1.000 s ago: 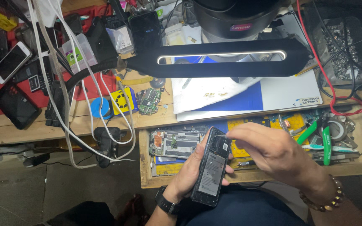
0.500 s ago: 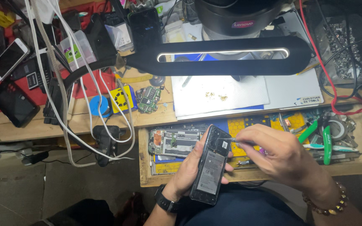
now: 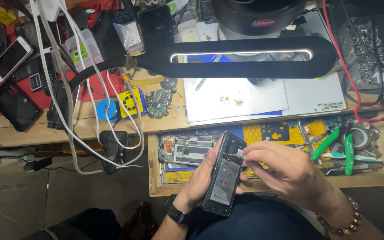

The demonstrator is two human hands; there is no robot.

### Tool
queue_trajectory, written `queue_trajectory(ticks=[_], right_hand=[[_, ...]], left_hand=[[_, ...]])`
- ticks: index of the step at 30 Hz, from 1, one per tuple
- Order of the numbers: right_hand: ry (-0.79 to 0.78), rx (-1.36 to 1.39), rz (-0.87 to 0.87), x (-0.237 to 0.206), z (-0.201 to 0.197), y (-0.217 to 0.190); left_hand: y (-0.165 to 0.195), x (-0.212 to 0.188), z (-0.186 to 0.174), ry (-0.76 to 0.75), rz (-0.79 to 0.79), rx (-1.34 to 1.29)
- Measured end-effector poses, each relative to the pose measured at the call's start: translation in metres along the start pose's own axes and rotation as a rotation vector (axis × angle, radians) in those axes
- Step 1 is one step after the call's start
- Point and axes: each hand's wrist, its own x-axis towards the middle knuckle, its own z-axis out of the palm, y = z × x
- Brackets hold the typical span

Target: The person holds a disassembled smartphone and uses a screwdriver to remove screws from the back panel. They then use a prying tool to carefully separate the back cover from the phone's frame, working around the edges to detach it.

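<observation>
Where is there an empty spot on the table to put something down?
The white mat has bare room right of the small brass bits, under the black lamp bar. The wooden tray is crowded with green-handled pliers and an opened phone. The table's left side is tangled in white cables.

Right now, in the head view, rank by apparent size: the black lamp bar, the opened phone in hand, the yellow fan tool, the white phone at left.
1. Black lamp bar
2. Opened phone, though nearness to the camera enlarges it
3. White phone
4. Yellow fan tool, close to the white phone, so unsure
</observation>
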Motion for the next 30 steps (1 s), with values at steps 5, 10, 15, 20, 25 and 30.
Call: queue_trajectory(ticks=[5, 10, 15, 20, 25, 30], right_hand=[[0.006, -0.005, -0.019, -0.001, 0.002, 0.002], [0.028, -0.046, 0.029, -0.001, 0.005, 0.003], [0.066, -0.122, 0.081, 0.001, 0.007, 0.001], [-0.038, -0.006, -0.129, 0.005, -0.005, 0.003], [-0.087, -0.128, 0.121, 0.001, -0.003, 0.004], [-0.060, -0.115, 0.030, 0.000, 0.000, 0.006]], left_hand=[[-0.001, 0.000, 0.000, 0.003, 0.010, 0.023], [0.000, 0.001, 0.001, 0.002, 0.001, 0.018], [0.000, -0.001, 0.002, 0.027, -0.007, 0.020], [-0.002, 0.001, 0.000, 0.020, 0.004, 0.049], [-0.006, 0.001, 0.000, 0.031, -0.015, -0.016], [-0.008, 0.000, -0.003, 0.017, 0.000, -0.018]])
